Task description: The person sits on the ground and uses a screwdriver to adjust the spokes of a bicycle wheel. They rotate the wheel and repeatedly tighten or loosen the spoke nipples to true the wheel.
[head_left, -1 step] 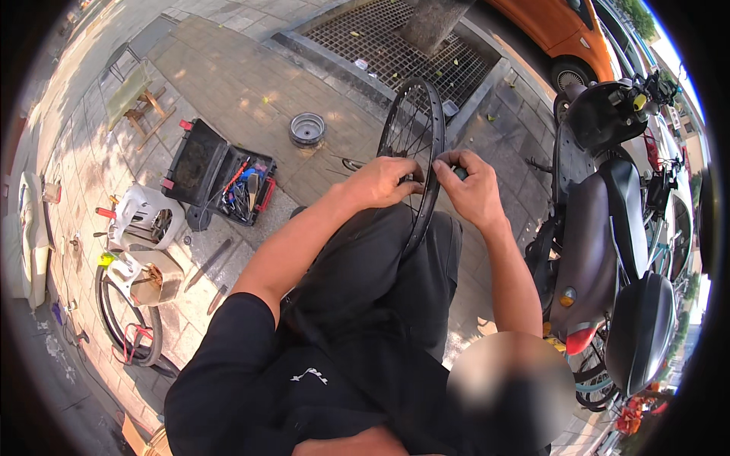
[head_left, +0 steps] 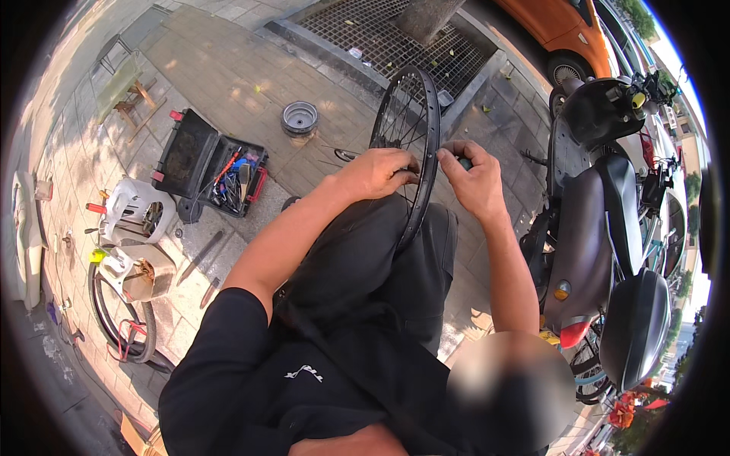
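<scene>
A black bicycle wheel rim [head_left: 432, 137] stands upright against my knees, laced with thin spokes [head_left: 401, 114]. My left hand [head_left: 380, 173] reaches to its left side, fingertips pinched together among the spokes, seemingly on one of them. On the other side, my right hand [head_left: 479, 178] is curled around a small tool with a teal-green handle [head_left: 464, 163], mostly hidden by the fingers. The thumb of that hand lies close to the outer face of the rim. Some thin spoke ends stick out to the left of my left hand.
An open black toolbox [head_left: 228, 171] with hand tools lies at the left, near a round metal hub [head_left: 299, 118]. White cut-open containers [head_left: 137, 209] and a tyre [head_left: 141, 334] are further left. A parked scooter [head_left: 585, 251] stands close on the right; a tree grate [head_left: 357, 34] lies ahead.
The whole view has shifted slightly. The right hand has turned a little, and its thumb has moved relative to the rim. The left hand remains among the spokes.
</scene>
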{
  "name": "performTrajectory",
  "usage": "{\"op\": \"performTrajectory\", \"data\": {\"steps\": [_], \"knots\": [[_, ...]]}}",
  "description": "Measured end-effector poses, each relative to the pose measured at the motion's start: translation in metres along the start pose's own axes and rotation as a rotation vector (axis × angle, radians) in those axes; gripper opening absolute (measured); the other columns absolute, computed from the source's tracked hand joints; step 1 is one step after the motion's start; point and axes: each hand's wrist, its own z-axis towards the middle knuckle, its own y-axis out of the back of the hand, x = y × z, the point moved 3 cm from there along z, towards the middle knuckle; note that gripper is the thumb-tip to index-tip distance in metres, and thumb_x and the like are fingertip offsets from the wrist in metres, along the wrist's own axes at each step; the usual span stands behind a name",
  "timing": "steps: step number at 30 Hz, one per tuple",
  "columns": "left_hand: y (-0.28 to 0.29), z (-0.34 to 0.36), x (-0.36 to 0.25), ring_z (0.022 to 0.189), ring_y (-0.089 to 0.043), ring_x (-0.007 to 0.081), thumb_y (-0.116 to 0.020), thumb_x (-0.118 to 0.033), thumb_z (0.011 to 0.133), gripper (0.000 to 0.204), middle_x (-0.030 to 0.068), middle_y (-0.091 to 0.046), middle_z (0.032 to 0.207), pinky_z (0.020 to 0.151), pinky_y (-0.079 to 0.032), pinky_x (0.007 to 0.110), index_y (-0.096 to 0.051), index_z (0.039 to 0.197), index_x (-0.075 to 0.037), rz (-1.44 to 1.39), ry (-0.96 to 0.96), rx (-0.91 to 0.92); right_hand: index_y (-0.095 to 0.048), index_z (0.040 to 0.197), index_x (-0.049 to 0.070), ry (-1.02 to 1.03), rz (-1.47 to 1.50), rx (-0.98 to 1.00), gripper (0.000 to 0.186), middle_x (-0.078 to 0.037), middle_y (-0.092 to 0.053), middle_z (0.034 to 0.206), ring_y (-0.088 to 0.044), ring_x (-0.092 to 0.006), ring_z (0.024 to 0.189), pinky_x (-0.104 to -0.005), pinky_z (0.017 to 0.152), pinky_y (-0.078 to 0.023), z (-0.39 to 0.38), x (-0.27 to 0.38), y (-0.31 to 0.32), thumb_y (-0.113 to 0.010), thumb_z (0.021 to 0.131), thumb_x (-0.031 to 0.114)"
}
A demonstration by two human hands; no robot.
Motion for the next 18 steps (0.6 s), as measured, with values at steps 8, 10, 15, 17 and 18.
{"op": "performTrajectory", "data": {"steps": [8,10,15,17,18], "knots": [[-0.006,-0.004,0.008,0.085,-0.076,0.0367,-0.075,-0.007,0.095,0.015,0.0153,-0.077,0.099,0.072,-0.061,0.042,-0.071,0.108,-0.002,0.122,-0.021,-0.387,-0.078,0.108,-0.001,-0.031,0.035,0.049,0.025,-0.013,-0.078,0.100,-0.073,-0.0198,0.093,-0.0333,0.086,-0.056,0.005,-0.017,-0.002,-0.077,0.093,0.018],[-0.008,-0.006,0.014,0.086,-0.077,0.0340,-0.073,-0.008,0.097,0.013,0.0152,-0.078,0.101,0.074,-0.062,0.040,-0.072,0.109,-0.002,0.091,0.055,-0.433,-0.078,0.108,-0.001,-0.027,0.032,0.072,0.024,-0.013,-0.078,0.100,-0.073,-0.0194,0.093,-0.0331,0.085,-0.055,0.008,-0.014,-0.003,-0.077,0.092,0.017],[-0.008,-0.007,0.020,0.090,-0.079,0.0290,-0.069,-0.009,0.102,0.013,0.0153,-0.079,0.103,0.078,-0.062,0.036,-0.074,0.110,-0.001,-0.077,0.196,-0.489,-0.079,0.108,-0.001,0.091,0.043,0.106,0.022,-0.012,-0.077,0.100,-0.072,-0.0203,0.091,-0.0329,0.084,-0.055,0.015,-0.012,-0.008,-0.077,0.091,0.014],[-0.008,-0.004,0.014,0.090,-0.079,0.0294,-0.069,-0.008,0.102,0.012,0.0152,-0.079,0.102,0.078,-0.062,0.037,-0.074,0.110,-0.001,-0.064,0.148,-0.478,-0.079,0.108,0.000,0.133,0.034,0.117,0.021,-0.012,-0.076,0.099,-0.072,-0.0211,0.090,-0.0329,0.084,-0.056,0.017,-0.013,-0.009,-0.077,0.091,0.013],[-0.007,-0.005,0.011,0.090,-0.079,0.0296,-0.069,-0.008,0.102,0.011,0.0151,-0.079,0.102,0.078,-0.062,0.037,-0.074,0.109,-0.001,-0.057,0.127,-0.470,-0.079,0.107,0.000,0.140,0.020,0.116,0.021,-0.011,-0.076,0.098,-0.073,-0.0217,0.090,-0.0328,0.083,-0.056,0.017,-0.011,-0.009,-0.078,0.091,0.013]]}}
